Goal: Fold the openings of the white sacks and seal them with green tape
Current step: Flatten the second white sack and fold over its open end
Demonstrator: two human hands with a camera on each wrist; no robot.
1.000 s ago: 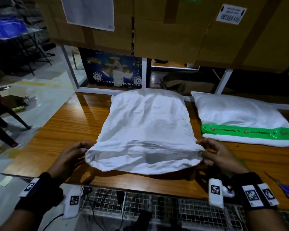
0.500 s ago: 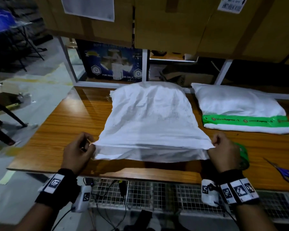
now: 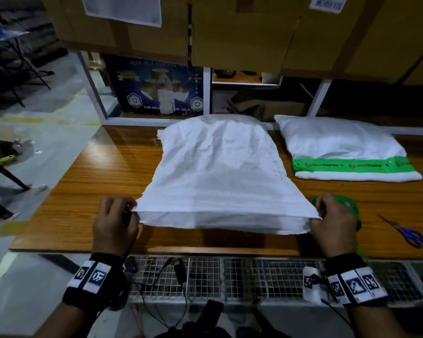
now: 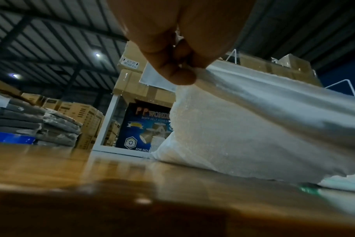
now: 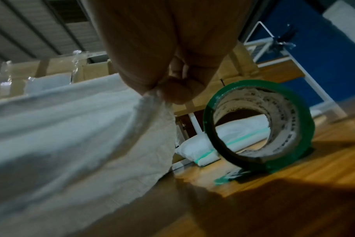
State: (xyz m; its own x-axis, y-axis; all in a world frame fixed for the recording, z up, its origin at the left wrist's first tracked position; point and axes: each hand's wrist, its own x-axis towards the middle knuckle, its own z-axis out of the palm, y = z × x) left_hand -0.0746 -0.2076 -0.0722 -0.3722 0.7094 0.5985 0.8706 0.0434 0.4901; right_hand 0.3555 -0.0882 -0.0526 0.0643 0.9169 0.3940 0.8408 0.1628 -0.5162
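Observation:
A filled white sack [image 3: 217,167] lies in the middle of the wooden table [image 3: 83,191], its open end toward me. My left hand [image 3: 115,220] pinches the left corner of the opening [image 4: 195,72], lifted off the table. My right hand [image 3: 332,218] pinches the right corner [image 5: 152,96]. The edge is stretched taut between both hands. A roll of green tape [image 5: 259,137] stands on edge just right of my right hand, partly hidden behind it in the head view [image 3: 349,206]. A second white sack [image 3: 340,145] at the right carries a strip of green tape [image 3: 352,164].
Blue-handled scissors [image 3: 405,232] lie near the table's front right edge. Cardboard boxes [image 3: 242,28] sit on a shelf above the table's back. A blue printed box [image 3: 156,89] stands behind the sack. A wire mesh rack [image 3: 205,276] runs under the front edge.
Both hands went from lying beside the rumpled opening to pinching its corners. They raised the edge and pulled it flat and taut.

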